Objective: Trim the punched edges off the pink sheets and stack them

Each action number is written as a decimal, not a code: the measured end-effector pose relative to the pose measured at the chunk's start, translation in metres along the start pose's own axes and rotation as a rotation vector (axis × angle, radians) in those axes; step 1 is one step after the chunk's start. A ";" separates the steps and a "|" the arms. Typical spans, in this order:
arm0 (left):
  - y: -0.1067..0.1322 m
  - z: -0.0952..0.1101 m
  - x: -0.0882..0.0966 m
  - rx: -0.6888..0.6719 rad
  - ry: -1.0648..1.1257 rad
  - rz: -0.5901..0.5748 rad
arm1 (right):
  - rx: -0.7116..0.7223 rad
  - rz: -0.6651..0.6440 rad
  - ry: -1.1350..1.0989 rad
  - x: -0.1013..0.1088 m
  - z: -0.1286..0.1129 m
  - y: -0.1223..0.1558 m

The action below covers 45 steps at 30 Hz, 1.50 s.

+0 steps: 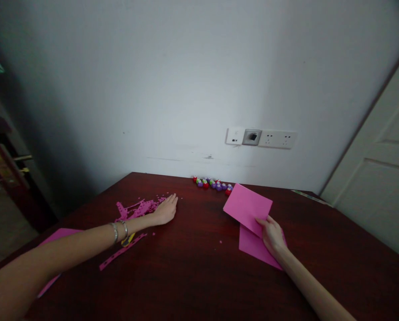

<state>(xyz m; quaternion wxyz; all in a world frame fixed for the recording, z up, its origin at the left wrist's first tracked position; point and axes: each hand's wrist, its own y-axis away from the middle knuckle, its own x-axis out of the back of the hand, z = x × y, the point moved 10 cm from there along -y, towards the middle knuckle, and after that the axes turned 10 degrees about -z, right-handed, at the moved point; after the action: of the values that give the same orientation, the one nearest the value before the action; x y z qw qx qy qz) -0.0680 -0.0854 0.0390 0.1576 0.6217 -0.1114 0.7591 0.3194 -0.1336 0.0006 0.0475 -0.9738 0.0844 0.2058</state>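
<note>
My right hand [273, 235] pinches a pink sheet of paper [246, 204] by its lower right edge, tilted above the table. Under it another pink sheet [257, 248] lies on the tabletop, partly covered by the hand and the held sheet. At the left, my left hand [166, 210] rests flat with its fingers stretched out, at the right edge of a heap of small pink paper scraps [142, 209]. A pink strip with punched holes [121, 253] lies below the left forearm. A yellow object [128, 240] shows partly beneath the bracelets.
Several small round red, purple and green items with white tops [213, 183] stand along the wall. More pink paper [64, 232] sits at the left, partly behind my forearm. A thin flat strip [311, 197] lies on the dark red table [193, 276] at the far right.
</note>
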 end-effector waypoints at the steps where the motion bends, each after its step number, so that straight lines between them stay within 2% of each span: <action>1: -0.001 -0.005 0.009 -0.006 0.009 0.013 | -0.010 -0.008 0.013 -0.002 0.000 0.001; 5: -0.011 -0.010 0.045 -0.013 0.072 0.072 | -0.076 -0.088 0.080 -0.025 0.001 0.007; 8: -0.022 -0.008 0.058 0.037 0.152 0.124 | -0.134 -0.190 0.130 -0.056 0.009 0.014; 11: -0.034 0.000 0.050 0.111 0.268 0.140 | -0.186 -0.279 0.161 -0.085 0.022 0.019; 14: -0.044 0.017 0.023 0.172 0.429 0.080 | -0.220 -0.316 0.186 -0.100 0.035 0.021; 18: -0.047 0.043 -0.012 0.193 0.624 0.001 | -0.240 -0.335 0.224 -0.102 0.046 0.019; 20: -0.047 0.052 -0.020 0.176 0.694 -0.002 | -0.237 -0.341 0.238 -0.101 0.048 0.019; 22: -0.048 0.058 -0.017 0.139 0.751 0.041 | -0.225 -0.347 0.245 -0.101 0.047 0.019; 25: -0.053 0.062 0.001 0.061 0.849 0.137 | -0.169 -0.353 0.240 -0.101 0.039 0.019; 27: -0.057 0.067 0.011 0.013 0.939 0.157 | -0.102 -0.343 0.235 -0.100 0.029 0.018; 30: -0.061 0.086 0.016 -0.105 1.105 0.065 | 0.006 -0.312 0.245 -0.097 0.013 0.015; 32: -0.060 0.102 0.013 -0.205 1.276 -0.027 | 0.067 -0.296 0.258 -0.098 0.005 0.013; 34: -0.058 0.111 0.009 -0.251 1.411 -0.056 | 0.116 -0.284 0.269 -0.100 0.002 0.010; 41: -0.053 0.097 0.011 -0.181 1.422 0.156 | 0.178 -0.259 0.303 -0.100 0.003 0.008; 45: -0.044 0.095 0.014 -0.198 1.397 0.191 | 0.210 -0.235 0.348 -0.094 -0.002 0.010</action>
<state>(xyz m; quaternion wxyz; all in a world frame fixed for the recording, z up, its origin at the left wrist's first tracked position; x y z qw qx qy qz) 0.0323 -0.0780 0.0704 0.1804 -0.0398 -0.1068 0.9770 0.2338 -0.1299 0.0401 0.1572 -0.9874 -0.0017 0.0180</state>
